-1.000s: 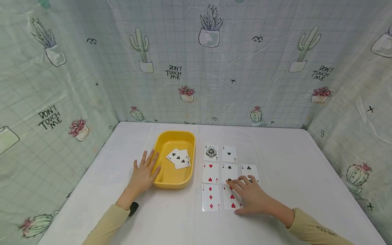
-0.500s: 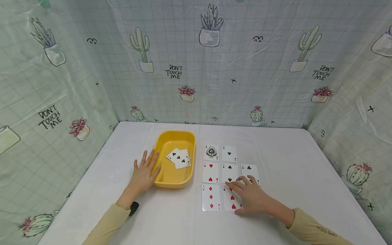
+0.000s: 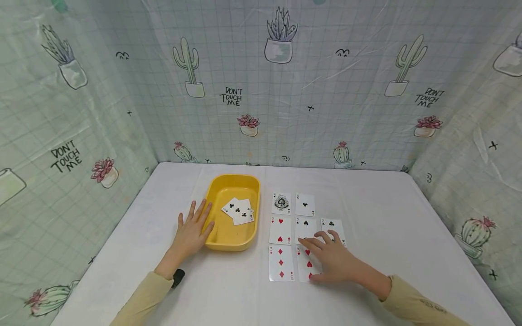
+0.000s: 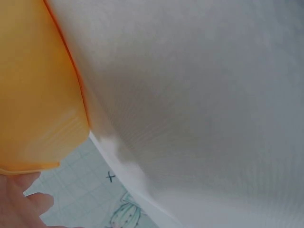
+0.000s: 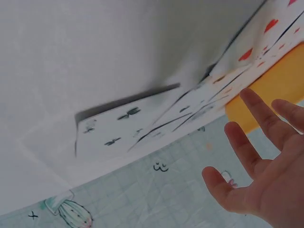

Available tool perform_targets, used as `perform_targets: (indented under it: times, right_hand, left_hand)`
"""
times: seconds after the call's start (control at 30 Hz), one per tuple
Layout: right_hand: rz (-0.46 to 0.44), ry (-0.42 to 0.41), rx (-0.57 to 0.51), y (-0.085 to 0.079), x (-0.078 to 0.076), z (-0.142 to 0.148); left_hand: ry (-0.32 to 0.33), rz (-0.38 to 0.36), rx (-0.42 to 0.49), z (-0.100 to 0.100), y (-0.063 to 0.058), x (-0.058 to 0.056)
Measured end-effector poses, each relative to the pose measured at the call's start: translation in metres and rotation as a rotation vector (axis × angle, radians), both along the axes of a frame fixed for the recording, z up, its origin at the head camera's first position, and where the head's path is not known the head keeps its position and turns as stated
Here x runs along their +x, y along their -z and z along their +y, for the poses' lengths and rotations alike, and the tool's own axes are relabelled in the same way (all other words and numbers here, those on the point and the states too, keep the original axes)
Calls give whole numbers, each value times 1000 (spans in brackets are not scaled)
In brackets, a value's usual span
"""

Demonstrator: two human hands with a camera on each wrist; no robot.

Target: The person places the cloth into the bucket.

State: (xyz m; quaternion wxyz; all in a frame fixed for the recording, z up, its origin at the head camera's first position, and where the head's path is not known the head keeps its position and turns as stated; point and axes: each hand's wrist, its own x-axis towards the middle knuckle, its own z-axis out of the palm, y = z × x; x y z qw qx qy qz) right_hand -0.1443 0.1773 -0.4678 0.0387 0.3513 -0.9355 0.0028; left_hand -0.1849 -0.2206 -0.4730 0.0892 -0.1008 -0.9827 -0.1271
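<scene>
My left hand (image 3: 189,234) rests on the left rim of a yellow tray (image 3: 228,235), fingers straight and spread. Inside the tray lie two overlapping club cards (image 3: 244,218). My right hand (image 3: 336,259) is over the three of hearts (image 3: 303,260), its thumb across the card's lower right part. Its other fingers reach over the two of spades (image 3: 305,226) and the two of clubs (image 3: 331,224). In the right wrist view the fingers (image 5: 244,147) are spread, with nothing between them. Whether they touch the cards cannot be told.
Left of those cards lie the two of hearts (image 3: 280,230) and the three of diamonds (image 3: 281,263). Behind them are the ace of spades (image 3: 281,203) and ace of clubs (image 3: 305,205). A patterned cloth (image 3: 285,113) walls in the white table (image 3: 379,203).
My right hand has shifted slightly left, and its thumb now covers more of the three of hearts' lower edge. The left hand and tray have stayed put.
</scene>
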Motion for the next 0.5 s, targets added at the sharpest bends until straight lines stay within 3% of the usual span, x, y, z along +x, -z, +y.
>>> perform_targets:
  times: [0.2, 0.5]
  right_hand:
    - [68, -70, -59, -17, -21, -17]
    - [44, -76, -123, -33, -54, -61]
  left_hand:
    - [-2, -2, 0, -1, -1, 2]
    - [-3, 0, -3, -1, -1, 2]
